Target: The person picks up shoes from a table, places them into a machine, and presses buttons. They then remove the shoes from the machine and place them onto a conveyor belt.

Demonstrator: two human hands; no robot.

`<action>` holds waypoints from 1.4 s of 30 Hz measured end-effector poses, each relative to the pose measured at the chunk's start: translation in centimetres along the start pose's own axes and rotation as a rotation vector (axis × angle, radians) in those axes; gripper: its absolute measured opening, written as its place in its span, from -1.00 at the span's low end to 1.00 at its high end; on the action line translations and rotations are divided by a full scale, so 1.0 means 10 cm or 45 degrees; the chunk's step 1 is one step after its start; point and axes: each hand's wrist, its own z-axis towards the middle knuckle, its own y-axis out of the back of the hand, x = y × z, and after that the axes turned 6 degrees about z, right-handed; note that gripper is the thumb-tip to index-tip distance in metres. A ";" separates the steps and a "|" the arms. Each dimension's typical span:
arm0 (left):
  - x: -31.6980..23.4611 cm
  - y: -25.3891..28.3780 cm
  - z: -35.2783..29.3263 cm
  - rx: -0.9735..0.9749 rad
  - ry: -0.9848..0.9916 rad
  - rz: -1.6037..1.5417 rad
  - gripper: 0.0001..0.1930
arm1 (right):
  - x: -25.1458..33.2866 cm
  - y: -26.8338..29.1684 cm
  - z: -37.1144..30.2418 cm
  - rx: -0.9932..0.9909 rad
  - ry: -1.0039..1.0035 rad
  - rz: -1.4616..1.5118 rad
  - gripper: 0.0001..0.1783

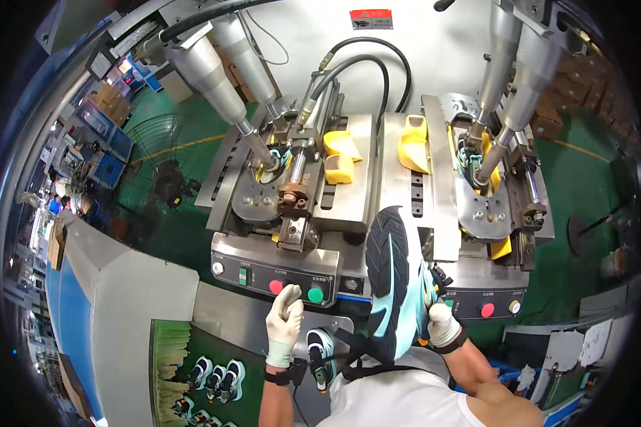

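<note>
Gripping a ridged-soled sneaker [395, 281], gloved right hand [443, 325]; left hand [285, 324] seemingly curled, empty

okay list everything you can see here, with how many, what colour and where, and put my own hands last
press: 1, silver steel with two stations, across the middle
cylinders: 4, grey, slanting down onto the stations from the top corners
hoses: 2, black, looping above the left station
yellow forms: several, on and between the two stations
red buttons: 2, one on each front panel
green button: 1, left panel, beside the red one
held shoe: 1, teal and white with dark sole facing up, centre front
small shoes: several, white and dark, on the green belt lower left
fan: 1, black, on the green floor at left
left hand: white glove, at the left panel's buttons
right hand: white glove, grip on the held shoe
</note>
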 end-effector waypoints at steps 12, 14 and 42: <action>0.52 0.70 -0.10 -0.198 0.086 0.151 -0.54 | -0.23 0.00 -0.20 -0.102 0.136 0.127 -0.20; 0.70 0.81 -0.21 -0.218 0.139 0.129 -0.54 | -0.30 0.03 -0.27 -0.177 0.117 0.191 -0.17; 0.35 0.10 3.78 0.032 -0.374 1.386 -0.35 | -0.23 -0.45 -0.03 -0.225 0.006 -0.238 -0.14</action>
